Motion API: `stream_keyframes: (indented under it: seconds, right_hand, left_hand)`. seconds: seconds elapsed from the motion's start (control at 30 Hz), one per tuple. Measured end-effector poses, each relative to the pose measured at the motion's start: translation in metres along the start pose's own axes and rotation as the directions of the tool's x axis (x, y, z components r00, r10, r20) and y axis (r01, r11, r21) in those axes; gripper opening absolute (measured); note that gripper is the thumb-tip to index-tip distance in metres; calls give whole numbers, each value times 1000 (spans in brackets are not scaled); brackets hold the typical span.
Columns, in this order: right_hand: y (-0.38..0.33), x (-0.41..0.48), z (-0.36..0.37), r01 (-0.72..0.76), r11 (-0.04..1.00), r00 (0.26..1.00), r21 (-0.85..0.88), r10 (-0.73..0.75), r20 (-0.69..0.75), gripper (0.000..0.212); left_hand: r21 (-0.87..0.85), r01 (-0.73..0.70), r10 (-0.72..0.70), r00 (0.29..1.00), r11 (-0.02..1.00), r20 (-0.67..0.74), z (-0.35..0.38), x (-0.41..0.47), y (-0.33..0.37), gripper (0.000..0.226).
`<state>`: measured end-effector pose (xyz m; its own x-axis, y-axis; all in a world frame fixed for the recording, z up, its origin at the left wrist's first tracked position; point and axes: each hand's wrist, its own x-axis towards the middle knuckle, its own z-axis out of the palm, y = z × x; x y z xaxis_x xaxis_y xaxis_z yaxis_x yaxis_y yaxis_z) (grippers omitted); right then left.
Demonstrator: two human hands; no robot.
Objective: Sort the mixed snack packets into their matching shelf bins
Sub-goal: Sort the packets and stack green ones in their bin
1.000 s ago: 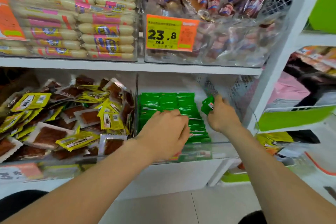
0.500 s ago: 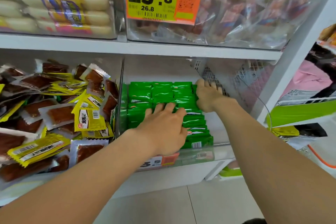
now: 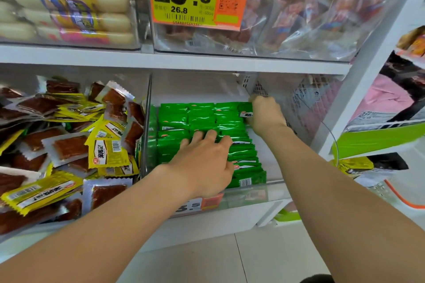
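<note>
a white shelf [image 3: 174,62] held clear bins side by side. on its lower level, the right bin [image 3: 253,193] looked nearly sorted: green packets [image 3: 202,119] stood in tidy rows across most of it, with a bare strip along its right side. the neighbouring left bin [image 3: 76,73] held a loose heap of yellow and brown packets [image 3: 69,145] lying at all angles. whether strays hid among them could not be told, so work may have remained there. the left hand [image 3: 204,165] lay flat on the green rows, fingers straight, pressing them down. the right hand [image 3: 264,115] reached to the bin's back right corner, fingers curled round one green packet [image 3: 245,110] touching the end of the back row. that packet was small, glossy and bright green, with a white label at its lower edge.
</note>
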<state>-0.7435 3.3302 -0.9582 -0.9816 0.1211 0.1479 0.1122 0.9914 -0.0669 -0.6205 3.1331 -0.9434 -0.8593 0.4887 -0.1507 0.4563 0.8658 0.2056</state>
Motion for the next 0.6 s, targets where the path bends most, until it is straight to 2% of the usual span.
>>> stream_keyframes:
  seconds: [0.13, 0.33, 0.47, 0.6]
  right_hand:
    - [2, -12, -6, 26, 996, 997, 81, -32, 71, 50]
    - [-19, -49, -36, -11, 986, 1000, 169, 8, 20, 39]
    - [-65, -93, -65, 205, 927, 973, 314, -158, -169, 39]
    - [-123, -143, -97, 430, 814, 902, 390, -367, -228, 21]
  left_hand:
    - [83, -4, 14, 993, 997, -120, -6, -7, 1, 40]
    - [143, -84, 134, 915, 986, -381, -21, -35, 6, 28]
    - [82, -79, 110, 854, 994, -509, -37, -67, -5, 16]
    - [-152, 49, -121, 851, 987, -510, -54, -107, -39, 7]
